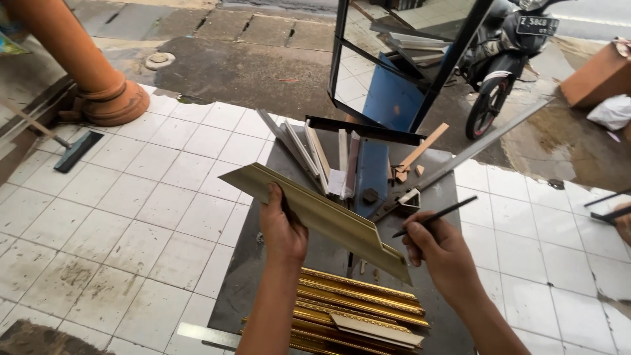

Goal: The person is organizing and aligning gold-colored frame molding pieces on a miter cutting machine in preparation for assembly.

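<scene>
Tiled floor; left hand [282, 227] grips ridged moulding [315, 213].

Dark work table [263, 289] on a white tiled floor [131, 217]. Lying on the table: stacked gold frame mouldings [358, 309], leaning moulding offcuts [309, 154], small wood blocks [402, 175] and a long metal ruler [486, 141].

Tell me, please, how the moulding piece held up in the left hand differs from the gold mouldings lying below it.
The held moulding piece is plain and pale olive-gold, while the gold mouldings are bright gold with beaded ornament. The left hand lifts the held piece clear, slanting down to the right; the gold mouldings lie flat in a stack on the dark work table. The held piece is single; the others are several. All are long, narrow frame strips.
</scene>
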